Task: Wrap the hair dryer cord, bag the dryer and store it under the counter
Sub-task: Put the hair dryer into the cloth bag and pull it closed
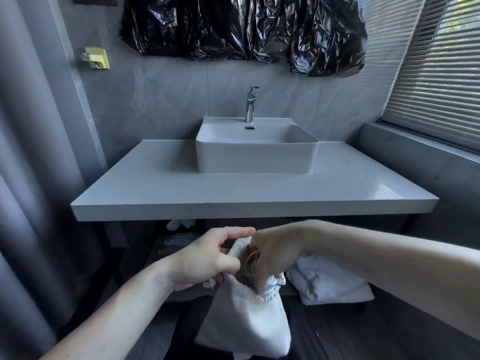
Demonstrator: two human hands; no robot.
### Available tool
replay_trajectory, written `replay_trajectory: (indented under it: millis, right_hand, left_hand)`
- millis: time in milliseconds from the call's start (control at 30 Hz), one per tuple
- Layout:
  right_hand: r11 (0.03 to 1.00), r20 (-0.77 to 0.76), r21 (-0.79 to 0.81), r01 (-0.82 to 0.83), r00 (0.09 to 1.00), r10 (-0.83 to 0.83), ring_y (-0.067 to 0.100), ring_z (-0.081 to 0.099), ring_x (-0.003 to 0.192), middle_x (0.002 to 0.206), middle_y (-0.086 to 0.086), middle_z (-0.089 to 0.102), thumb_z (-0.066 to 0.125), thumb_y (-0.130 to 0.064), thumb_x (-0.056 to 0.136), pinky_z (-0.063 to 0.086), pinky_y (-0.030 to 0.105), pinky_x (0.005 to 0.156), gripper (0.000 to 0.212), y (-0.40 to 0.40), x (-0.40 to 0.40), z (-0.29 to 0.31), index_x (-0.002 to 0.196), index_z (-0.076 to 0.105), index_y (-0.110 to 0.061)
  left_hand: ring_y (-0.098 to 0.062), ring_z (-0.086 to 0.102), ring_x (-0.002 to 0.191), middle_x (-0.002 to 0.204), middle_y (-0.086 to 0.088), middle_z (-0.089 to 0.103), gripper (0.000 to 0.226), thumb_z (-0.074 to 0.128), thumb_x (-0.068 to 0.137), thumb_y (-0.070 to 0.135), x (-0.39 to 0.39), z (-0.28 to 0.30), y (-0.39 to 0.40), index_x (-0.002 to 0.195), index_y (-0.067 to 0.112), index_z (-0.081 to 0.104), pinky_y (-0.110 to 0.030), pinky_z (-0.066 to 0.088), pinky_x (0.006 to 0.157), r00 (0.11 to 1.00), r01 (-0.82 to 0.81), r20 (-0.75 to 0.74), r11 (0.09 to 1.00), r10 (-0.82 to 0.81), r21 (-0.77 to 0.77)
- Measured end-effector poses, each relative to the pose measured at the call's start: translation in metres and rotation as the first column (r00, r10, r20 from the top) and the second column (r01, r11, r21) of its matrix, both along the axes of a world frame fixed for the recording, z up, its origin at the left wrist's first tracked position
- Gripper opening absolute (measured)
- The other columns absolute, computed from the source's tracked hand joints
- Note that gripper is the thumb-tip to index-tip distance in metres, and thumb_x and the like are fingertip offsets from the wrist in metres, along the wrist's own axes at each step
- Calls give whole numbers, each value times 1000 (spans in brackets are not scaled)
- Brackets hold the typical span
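Observation:
A white cloth drawstring bag point(246, 323) hangs in front of me, below the counter's point(254, 206) front edge. My left hand point(207, 258) pinches the gathered rim of the bag on its left side. My right hand point(272, 255) has its fingers down inside the bag's mouth, touching something there. Only a small brownish, blurred part of what is inside shows at the mouth point(248, 268); the hair dryer and its cord are otherwise hidden by the bag and my hands.
A white basin point(257, 157) with a chrome tap point(250, 105) stands on the counter. Under the counter lies a shelf with folded white towels point(330, 281) at the right. Black plastic sheeting point(244, 29) covers the wall above. A blind point(436, 74) is at the right.

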State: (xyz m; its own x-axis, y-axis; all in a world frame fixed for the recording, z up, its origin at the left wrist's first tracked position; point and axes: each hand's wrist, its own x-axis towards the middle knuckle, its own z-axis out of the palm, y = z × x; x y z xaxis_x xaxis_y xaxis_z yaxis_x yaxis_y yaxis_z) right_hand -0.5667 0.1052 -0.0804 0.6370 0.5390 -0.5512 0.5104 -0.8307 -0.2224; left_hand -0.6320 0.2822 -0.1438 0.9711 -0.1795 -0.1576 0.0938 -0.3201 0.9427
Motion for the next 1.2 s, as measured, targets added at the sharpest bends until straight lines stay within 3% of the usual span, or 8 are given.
replay_trajectory:
  millis: [233, 300, 500, 633, 767, 900, 1000, 1200]
  right_hand:
    - [950, 71, 286, 128, 986, -154, 14, 64, 77, 87, -6, 70, 90, -38, 73, 53, 29, 66, 38, -2, -9, -12, 103, 77, -19]
    - [919, 68, 363, 154, 979, -190, 15, 69, 84, 94, -7, 74, 91, -42, 75, 56, 30, 70, 41, -4, -8, -7, 109, 79, -23]
    - [858, 152, 494, 139, 958, -243, 24, 77, 100, 106, 2, 81, 91, -40, 73, 64, 39, 83, 41, 1, -8, 2, 107, 78, -21]
    - [845, 170, 528, 86, 964, -204, 16, 75, 87, 101, -3, 81, 90, -39, 73, 63, 32, 71, 38, 1, -13, -5, 104, 75, -23]
    - [851, 263, 524, -11, 953, -150, 12, 62, 71, 86, -9, 73, 88, -38, 74, 53, 24, 62, 30, 5, -16, -11, 91, 67, -26]
    - [855, 310, 504, -121, 949, -49, 11, 61, 82, 95, -13, 60, 80, -33, 85, 49, 17, 68, 25, 8, -22, -17, 100, 61, -28]
    - [899, 318, 401, -175, 947, 42, 10, 48, 88, 99, -5, 56, 70, -26, 91, 36, 11, 59, 26, 8, -24, -28, 109, 65, -9]
    - [915, 306, 358, -186, 949, 73, 7, 64, 88, 104, -16, 64, 73, -42, 92, 54, 27, 75, 40, -21, -17, -13, 122, 69, -17]
  left_hand:
    - [-1, 58, 53, 69, 11, 72, 84, 57, 82, -9, -6, 8, 4, 155, 32, 51, -19, 41, 49, 1000, -4, -6, 996, 4, 84]
    - [7, 64, 60, 97, 13, 71, 86, 61, 80, -9, -11, 10, 6, 157, 27, 50, -8, 44, 52, 1000, -8, -17, 994, 10, 105]
    - [-7, 61, 136, 147, 14, 57, 98, 74, 58, 24, -16, 12, 14, 153, 39, 56, -29, 54, 106, 991, -44, 128, 995, 32, 93]
    - [3, 75, 103, 134, 1, 72, 82, 58, 83, -15, -15, 23, 16, 155, 24, 53, -11, 55, 75, 992, -38, 122, 999, 33, 36]
    - [-28, 71, 130, 136, -11, 76, 87, 56, 73, -7, -20, 35, 17, 155, 23, 55, -36, 52, 106, 993, -1, 120, 993, 15, -115]
    - [-51, 68, 119, 135, -28, 71, 89, 55, 68, -6, -13, 35, 14, 150, 28, 61, -43, 46, 95, 990, 14, 139, 977, 16, -212]
    - [-24, 55, 63, 92, -12, 73, 91, 52, 68, -7, -12, 31, 10, 152, 28, 60, -21, 44, 54, 993, -2, 113, 972, 30, -236]
    - [-12, 40, 51, 65, -5, 44, 91, 52, 67, -7, -16, 31, 14, 149, 30, 62, -21, 34, 46, 994, -41, 89, 961, 68, -275]
